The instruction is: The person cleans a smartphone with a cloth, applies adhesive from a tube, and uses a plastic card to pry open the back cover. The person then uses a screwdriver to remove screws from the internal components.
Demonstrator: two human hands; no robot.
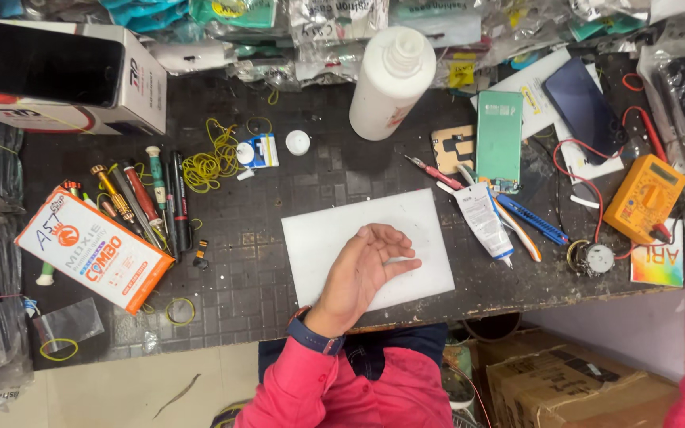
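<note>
Head view: left hand [362, 273] rests open-fingered, empty, on white mat [319, 238], glue tube [484, 218] and screwdrivers [148, 202] nearby.

An orange-and-white flat box [93, 250] lies at the left of the frame, with a white carton [140, 87] bearing a dark screen [41, 62] above it. A yellow meter [644, 198] with a small grey display sits at right, beside a rainbow-coloured card [658, 265]; a brown cardboard box [572, 388] stands lower right.

A phone repair workshop is shown by screwdrivers [140, 202], a multimeter [644, 198], an opened phone [499, 139] and bagged parts [334, 24].
</note>
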